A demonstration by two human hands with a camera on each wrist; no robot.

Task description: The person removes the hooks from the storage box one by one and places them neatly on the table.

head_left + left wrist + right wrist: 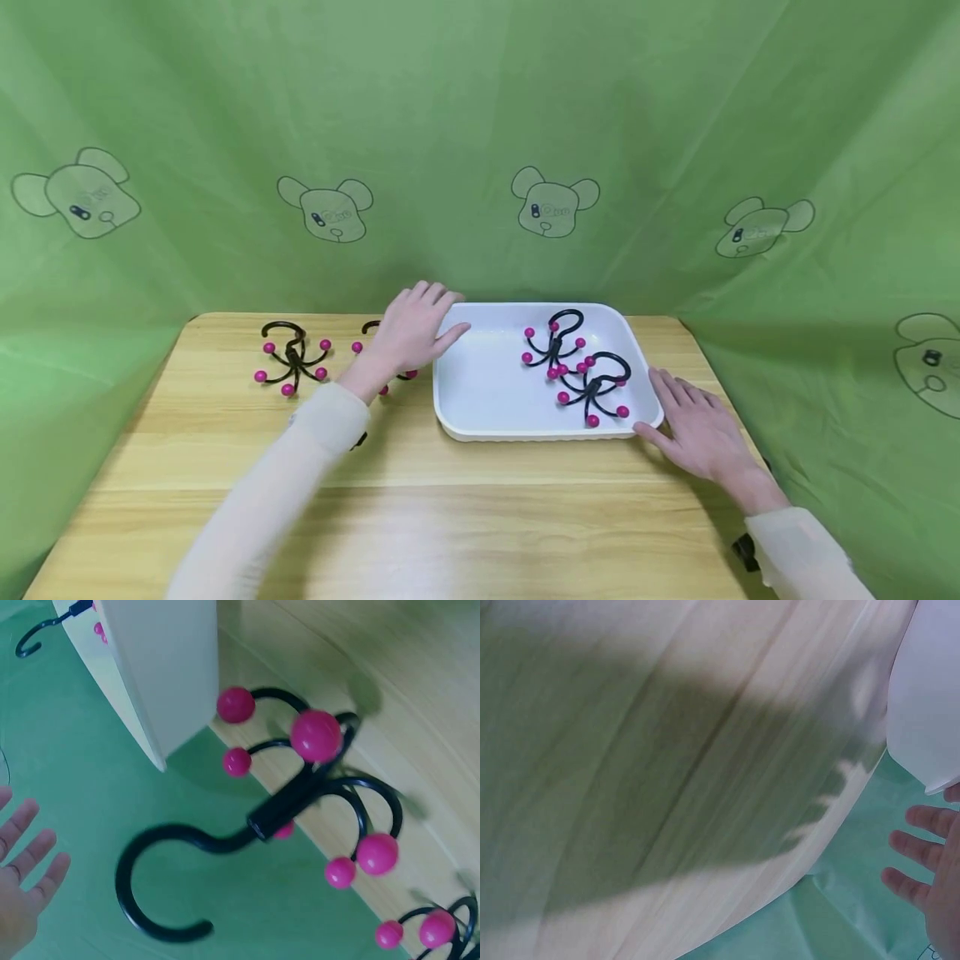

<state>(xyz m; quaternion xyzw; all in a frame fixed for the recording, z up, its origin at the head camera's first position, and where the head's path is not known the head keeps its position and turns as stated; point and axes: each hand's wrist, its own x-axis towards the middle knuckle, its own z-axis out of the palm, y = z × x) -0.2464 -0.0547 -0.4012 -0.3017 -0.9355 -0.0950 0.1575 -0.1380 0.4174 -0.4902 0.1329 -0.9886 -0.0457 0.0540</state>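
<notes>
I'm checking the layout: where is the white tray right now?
In the head view, the white tray sits on the wooden table, slightly right of centre, between the left hand and the right hand.

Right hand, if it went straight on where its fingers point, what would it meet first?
Probably the white tray, on its right side; the right hand is close beside it, perhaps touching; depth is unclear.

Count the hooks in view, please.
4: back hook and front hook in the tray; on the table, the left hook and another hook, partly behind the left hand in the head view. More may be hidden.
</notes>
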